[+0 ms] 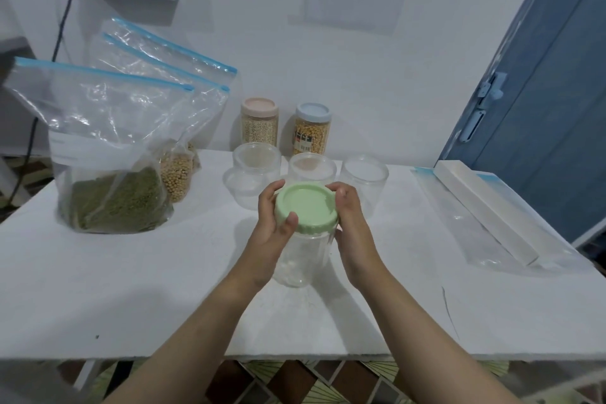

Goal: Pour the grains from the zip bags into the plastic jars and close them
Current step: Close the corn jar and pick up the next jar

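1. both my hands wrap the green lid on the clear jar, mid-table: left hand, right hand.
2. zip bag of green grains stands far left.

No legible text. Label on blue-lidded jar, behind the green lid, shows dark marks, too blurred to read.
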The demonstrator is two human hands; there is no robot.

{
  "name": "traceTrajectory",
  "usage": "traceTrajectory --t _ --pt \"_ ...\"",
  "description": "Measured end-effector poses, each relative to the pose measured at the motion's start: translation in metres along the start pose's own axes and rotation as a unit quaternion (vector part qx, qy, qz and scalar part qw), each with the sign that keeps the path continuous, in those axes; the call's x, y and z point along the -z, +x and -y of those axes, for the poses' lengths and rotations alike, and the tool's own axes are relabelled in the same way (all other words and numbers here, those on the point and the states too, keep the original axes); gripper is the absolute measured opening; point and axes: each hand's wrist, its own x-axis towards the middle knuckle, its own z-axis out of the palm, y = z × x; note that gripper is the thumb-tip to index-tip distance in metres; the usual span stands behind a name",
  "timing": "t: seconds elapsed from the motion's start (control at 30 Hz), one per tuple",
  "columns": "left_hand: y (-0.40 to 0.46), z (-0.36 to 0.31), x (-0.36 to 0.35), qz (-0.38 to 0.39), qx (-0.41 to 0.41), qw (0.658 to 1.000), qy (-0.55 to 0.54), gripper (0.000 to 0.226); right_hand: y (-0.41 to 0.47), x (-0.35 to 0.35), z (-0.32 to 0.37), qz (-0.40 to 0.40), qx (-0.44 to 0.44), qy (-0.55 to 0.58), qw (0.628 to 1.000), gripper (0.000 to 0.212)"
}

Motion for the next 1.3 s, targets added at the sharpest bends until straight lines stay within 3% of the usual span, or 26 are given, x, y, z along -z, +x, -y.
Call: traceTrajectory --t 0.13,0.3,0.43,0.53,0.73,0.83,1.0,1.17,1.3 --pt "0.002 0.005 0.002 0.004 0.007 1.000 -0.004 0.093 -0.006 0.001 -0.011 0.055 -0.006 0.029 0.998 0.049" --pt "0.005 0.010 0.003 -0.001 0.016 1.000 -0.005 0.066 -0.002 0.003 -0.006 0.008 -0.002 0.032 0.999 0.038" --pt "0.007 0.012 0.005 -0.002 0.014 1.000 -0.015 0.069 -0.005 0.006 -0.011 0.062 0.011 0.007 0.998 0.062" --pt "0.008 0.010 0.004 0.008 0.016 1.000 -0.011 0.059 -0.004 0.007 -0.012 0.026 0.005 0.006 1.000 0.068" --pt "0.008 0.010 0.005 0.003 0.023 1.000 -0.010 0.076 -0.007 0.008 -0.009 0.064 0.017 -0.019 0.998 0.071" --pt "0.009 0.009 0.004 0.006 0.021 1.000 -0.013 0.060 -0.007 0.006 -0.012 0.041 0.013 -0.012 0.999 0.058" --pt "0.008 0.011 0.004 0.005 0.021 1.000 -0.014 0.064 -0.006 0.010 -0.009 0.080 0.007 -0.037 0.996 0.074" --pt "0.008 0.008 0.002 0.009 0.018 1.000 -0.007 0.059 -0.006 0.011 -0.013 0.060 0.005 -0.021 0.998 0.069" --pt "0.006 0.009 0.003 0.009 0.016 1.000 -0.009 0.074 -0.011 0.010 -0.008 0.090 0.011 -0.049 0.995 0.080"
